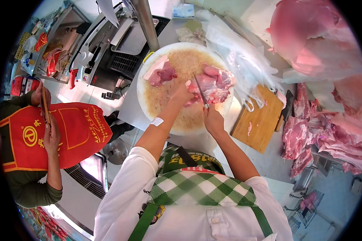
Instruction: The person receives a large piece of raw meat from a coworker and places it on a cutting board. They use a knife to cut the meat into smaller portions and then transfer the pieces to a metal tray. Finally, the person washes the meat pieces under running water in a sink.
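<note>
A large piece of raw meat [218, 82] lies on the right half of a round chopping block [187, 120], which has a white rim and a worn, brownish top. My left hand [181, 92] grips its left edge; the fingertips are partly hidden. In my right hand [214, 120] is the handle of a knife [201, 89]. The narrow blade points away from me and lies across the left part of that meat. A smaller cut of meat with a pale fat layer [161, 72] rests at the block's upper left, apart from both hands.
Right of the block are clear plastic bags [235, 54], a wooden cutting board [256, 120] with scraps, and a cleaver [287, 105]. More raw meat [298, 135] lies at far right. A metal post [146, 25] rises behind the block. A person in a red apron [75, 132] stands at left.
</note>
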The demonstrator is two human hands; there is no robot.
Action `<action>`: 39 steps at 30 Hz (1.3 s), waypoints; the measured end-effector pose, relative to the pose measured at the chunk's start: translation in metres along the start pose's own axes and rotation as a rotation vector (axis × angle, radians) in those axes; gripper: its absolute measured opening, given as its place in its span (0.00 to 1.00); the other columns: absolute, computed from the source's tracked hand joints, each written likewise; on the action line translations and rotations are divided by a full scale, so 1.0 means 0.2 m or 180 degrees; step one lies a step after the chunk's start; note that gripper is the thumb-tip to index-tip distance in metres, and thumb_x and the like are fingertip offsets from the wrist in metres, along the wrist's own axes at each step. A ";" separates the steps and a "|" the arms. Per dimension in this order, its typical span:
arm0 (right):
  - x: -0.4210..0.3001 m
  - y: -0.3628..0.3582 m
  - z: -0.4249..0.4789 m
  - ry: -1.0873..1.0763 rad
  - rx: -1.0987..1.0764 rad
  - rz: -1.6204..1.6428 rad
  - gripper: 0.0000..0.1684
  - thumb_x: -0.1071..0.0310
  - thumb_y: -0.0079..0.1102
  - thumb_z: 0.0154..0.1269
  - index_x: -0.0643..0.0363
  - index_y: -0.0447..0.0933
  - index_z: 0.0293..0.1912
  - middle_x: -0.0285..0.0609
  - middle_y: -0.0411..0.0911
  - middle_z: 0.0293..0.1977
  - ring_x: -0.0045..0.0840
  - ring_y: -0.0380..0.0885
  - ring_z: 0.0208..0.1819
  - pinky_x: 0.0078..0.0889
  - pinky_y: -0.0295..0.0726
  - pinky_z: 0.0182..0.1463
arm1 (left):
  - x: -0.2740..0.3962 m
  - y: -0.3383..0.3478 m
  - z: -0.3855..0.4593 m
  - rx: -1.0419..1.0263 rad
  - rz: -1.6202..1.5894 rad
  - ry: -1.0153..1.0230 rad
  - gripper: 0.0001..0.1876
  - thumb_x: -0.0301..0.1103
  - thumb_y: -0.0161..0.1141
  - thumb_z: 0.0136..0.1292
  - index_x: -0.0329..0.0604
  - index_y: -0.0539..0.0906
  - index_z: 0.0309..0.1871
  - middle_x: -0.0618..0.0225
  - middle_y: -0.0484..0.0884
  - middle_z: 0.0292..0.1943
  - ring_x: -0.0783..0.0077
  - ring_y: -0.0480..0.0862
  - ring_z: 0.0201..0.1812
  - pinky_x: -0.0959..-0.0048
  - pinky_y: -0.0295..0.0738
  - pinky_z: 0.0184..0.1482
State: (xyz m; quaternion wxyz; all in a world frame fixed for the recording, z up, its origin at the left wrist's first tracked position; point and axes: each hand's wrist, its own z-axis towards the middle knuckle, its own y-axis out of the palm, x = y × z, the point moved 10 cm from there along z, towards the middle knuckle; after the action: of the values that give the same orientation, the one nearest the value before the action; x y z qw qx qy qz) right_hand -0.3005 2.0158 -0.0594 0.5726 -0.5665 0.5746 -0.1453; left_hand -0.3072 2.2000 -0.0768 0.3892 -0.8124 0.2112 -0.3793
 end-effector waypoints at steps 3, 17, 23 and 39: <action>0.00 0.04 0.01 0.0070 -0.0132 -0.0094 0.19 0.55 0.45 0.69 0.65 0.65 0.42 0.61 0.78 0.31 0.54 0.78 0.35 0.54 0.74 0.40 | -0.04 0.01 0.00 0.0533 0.0157 -0.0031 0.38 0.49 0.73 0.38 0.48 0.73 0.56 0.58 0.68 0.61 0.57 0.64 0.65 0.56 0.59 0.63; 0.02 0.01 0.00 0.0334 -0.0102 -0.0124 0.20 0.55 0.43 0.69 0.65 0.64 0.45 0.63 0.77 0.32 0.56 0.77 0.36 0.55 0.73 0.40 | -0.09 0.12 0.06 0.0141 0.0103 -0.0236 0.43 0.49 0.72 0.41 0.51 0.65 0.62 0.64 0.70 0.60 0.63 0.66 0.64 0.54 0.59 0.63; 0.07 0.05 0.03 0.0331 -0.0177 -0.0310 0.20 0.55 0.43 0.69 0.65 0.63 0.45 0.63 0.77 0.29 0.56 0.77 0.34 0.55 0.73 0.39 | -0.04 0.10 0.04 0.0221 0.0230 -0.0152 0.42 0.49 0.71 0.42 0.53 0.65 0.62 0.68 0.71 0.60 0.65 0.66 0.64 0.53 0.60 0.62; -0.02 0.07 0.19 0.0338 -0.0049 -0.0013 0.21 0.54 0.47 0.68 0.65 0.66 0.46 0.64 0.77 0.32 0.56 0.78 0.37 0.55 0.74 0.43 | -0.06 0.11 0.02 0.0693 -0.0349 0.0040 0.33 0.37 0.67 0.44 0.60 0.70 0.58 0.62 0.75 0.52 0.56 0.76 0.54 0.60 0.74 0.53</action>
State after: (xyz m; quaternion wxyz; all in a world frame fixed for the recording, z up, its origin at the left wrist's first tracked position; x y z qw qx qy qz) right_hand -0.2765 2.0412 -0.0798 0.5366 -0.5635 0.6042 -0.1719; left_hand -0.3125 2.1959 -0.1000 0.4524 -0.7732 0.1265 -0.4259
